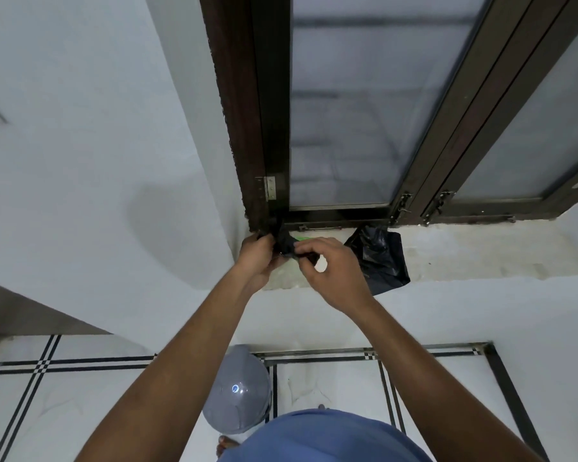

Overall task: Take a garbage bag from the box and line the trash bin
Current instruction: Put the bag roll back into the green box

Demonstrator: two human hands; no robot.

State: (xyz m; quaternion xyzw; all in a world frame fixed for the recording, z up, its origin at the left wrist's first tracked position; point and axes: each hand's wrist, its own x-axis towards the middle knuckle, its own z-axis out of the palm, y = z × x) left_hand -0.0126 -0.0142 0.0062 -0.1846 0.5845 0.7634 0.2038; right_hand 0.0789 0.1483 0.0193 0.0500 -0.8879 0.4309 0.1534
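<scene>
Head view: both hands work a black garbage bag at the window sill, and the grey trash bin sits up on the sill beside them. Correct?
Not quite. In the head view the grey trash bin stands on the tiled floor below, not on the sill.

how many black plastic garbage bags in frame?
2. One crumpled black plastic garbage bag lies on the white window sill, right of the hands. A second, bunched black bag is pinched between the left hand and right hand. More may be hidden behind the hands.

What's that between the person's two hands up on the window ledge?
In the head view, a bunched piece of black garbage bag stretches between the left hand and right hand, both pinching it; a green bit shows behind.
</scene>
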